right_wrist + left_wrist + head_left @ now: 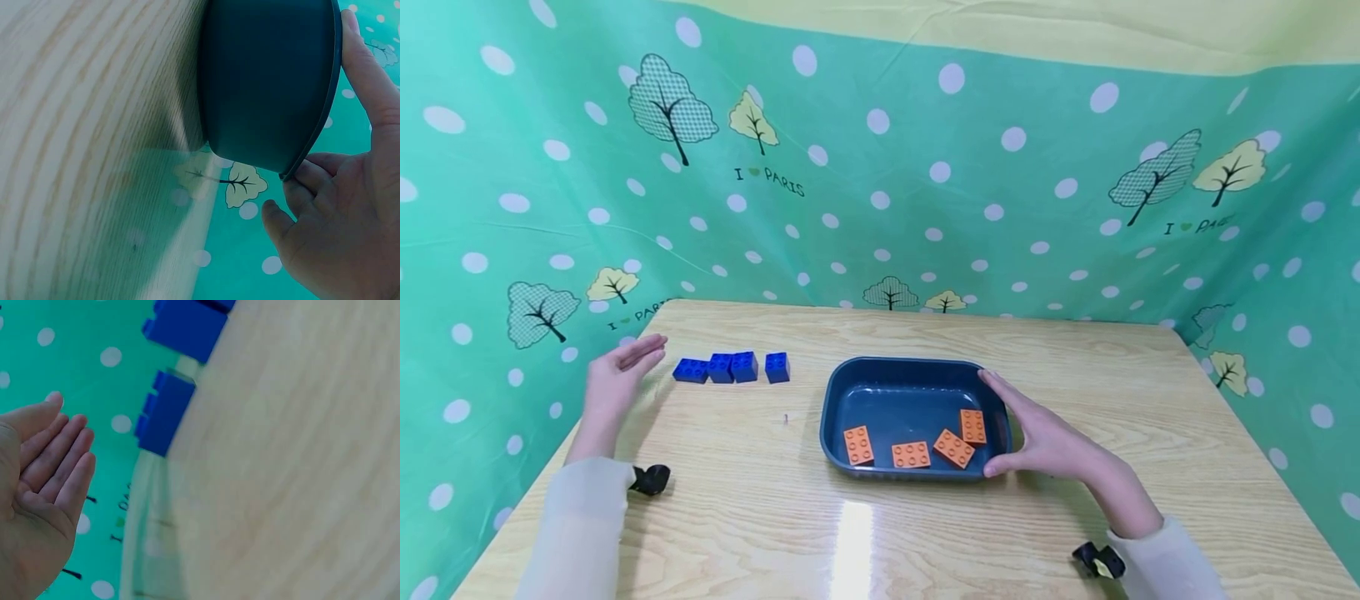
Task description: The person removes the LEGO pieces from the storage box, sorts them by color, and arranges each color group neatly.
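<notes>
Well to the left of the navy plastic tray [880, 412], I see the person's left hand [617, 379] reaching out of a pale sleeve [576, 521], with a small black wrist device [652, 480] at the cuff. Its grip is apart, the fingers straight and relaxed, near the closest blue toy brick but not touching it.

Four blue toy bricks stand in a row left of the tray, toward its far side: the first [691, 371] lies low with its studs up, the second [721, 368] and third [744, 367] sit side by side, and the fourth [777, 368], nearest the tray, stands across a small gap.

The tray sits upright on the wood-grain counter [737, 517]. Inside it, left to right, are four orange six-stud bricks, studs up: one [858, 446] at the left, one [911, 455] along the near wall, one [954, 448] turned at an angle, and the last [972, 426] close beside that, by the right end.

At the tray's right end the right hand [1037, 433] is clamped on the rim, thumb at the near corner and fingers toward the far one. Behind the tray hangs a green dotted cloth [917, 233] printed with trees.
</notes>
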`<state>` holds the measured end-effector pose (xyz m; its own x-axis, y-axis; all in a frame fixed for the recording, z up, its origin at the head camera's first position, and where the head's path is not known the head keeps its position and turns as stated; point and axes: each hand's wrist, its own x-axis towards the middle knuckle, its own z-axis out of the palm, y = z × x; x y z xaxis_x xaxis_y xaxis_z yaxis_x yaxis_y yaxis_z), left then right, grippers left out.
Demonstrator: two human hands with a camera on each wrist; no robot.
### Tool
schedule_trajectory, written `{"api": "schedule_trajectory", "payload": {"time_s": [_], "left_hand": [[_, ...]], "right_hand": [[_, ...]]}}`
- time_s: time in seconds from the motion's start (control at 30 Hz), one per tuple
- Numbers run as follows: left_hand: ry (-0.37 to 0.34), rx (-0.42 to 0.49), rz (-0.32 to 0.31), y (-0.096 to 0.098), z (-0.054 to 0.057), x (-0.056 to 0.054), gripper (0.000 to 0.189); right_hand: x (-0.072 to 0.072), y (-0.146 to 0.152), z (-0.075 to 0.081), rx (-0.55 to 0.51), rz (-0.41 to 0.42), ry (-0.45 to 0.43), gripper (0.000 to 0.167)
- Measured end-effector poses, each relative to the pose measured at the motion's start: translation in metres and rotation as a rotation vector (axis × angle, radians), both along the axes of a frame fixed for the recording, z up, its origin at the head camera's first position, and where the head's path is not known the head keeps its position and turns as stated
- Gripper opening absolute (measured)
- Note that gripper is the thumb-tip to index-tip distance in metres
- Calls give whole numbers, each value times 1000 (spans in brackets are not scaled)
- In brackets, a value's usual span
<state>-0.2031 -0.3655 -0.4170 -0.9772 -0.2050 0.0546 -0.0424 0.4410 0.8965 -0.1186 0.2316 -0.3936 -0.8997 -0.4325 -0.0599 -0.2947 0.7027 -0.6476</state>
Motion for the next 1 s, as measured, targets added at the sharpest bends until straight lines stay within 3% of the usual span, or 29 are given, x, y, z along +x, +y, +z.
{"api": "schedule_trajectory", "payload": {"time_s": [0.33, 0.77, 1.0], "left_hand": [[71, 18, -17, 33, 27, -6, 61], [181, -4, -197, 88, 49, -12, 56], [172, 20, -265, 119, 58, -10, 53]], "right_hand": [[-1, 1, 1, 7, 2, 5, 124], [-1, 0, 1, 5, -4, -10, 124], [0, -1, 0, 2, -4, -12, 124]]}}
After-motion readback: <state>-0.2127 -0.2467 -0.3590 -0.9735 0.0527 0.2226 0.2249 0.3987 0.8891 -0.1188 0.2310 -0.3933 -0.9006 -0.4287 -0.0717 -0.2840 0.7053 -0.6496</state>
